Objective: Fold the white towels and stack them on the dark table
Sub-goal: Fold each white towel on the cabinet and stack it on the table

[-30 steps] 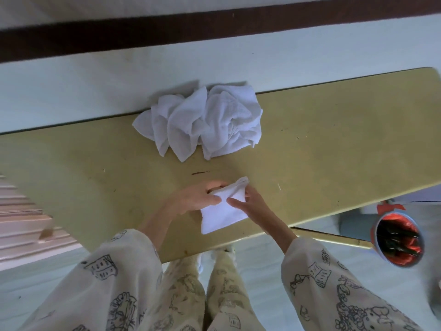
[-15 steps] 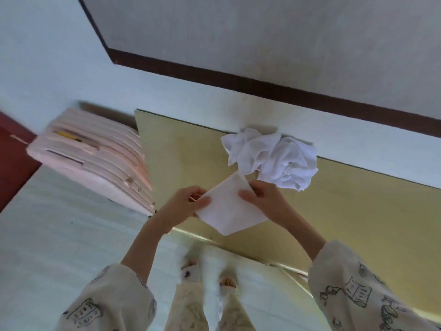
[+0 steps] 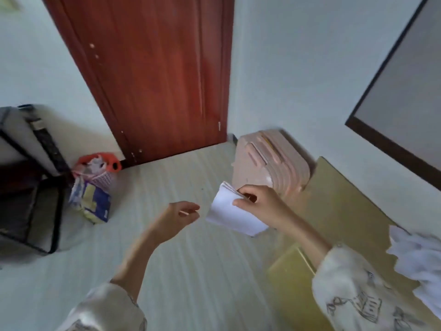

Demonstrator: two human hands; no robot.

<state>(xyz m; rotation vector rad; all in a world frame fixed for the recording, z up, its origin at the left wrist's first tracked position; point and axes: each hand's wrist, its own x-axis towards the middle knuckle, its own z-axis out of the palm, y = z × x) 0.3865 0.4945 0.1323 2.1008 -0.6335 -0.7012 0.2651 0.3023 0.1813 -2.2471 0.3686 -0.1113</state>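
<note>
A small folded white towel [image 3: 232, 215] hangs in the air over the floor, pinched at its upper corner by my right hand [image 3: 259, 203]. My left hand [image 3: 177, 216] floats just left of it with fingers loosely curled, holding nothing. A crumpled pile of white towels [image 3: 420, 256] lies on the yellow-green table [image 3: 338, 218] at the right edge of the view. A dark low table [image 3: 31, 204] with a black frame stands at the far left.
A reddish-brown door [image 3: 155, 75] faces me. A pink ridged object [image 3: 269, 168] leans by the wall beside the yellow-green table. A basket with an orange bag [image 3: 97, 168] and a patterned packet [image 3: 91, 204] sit on the pale floor near the dark table.
The view has swung left from the yellow-green table toward the door. My left hand has let go of the folded towel; my right hand alone now carries it over the floor.
</note>
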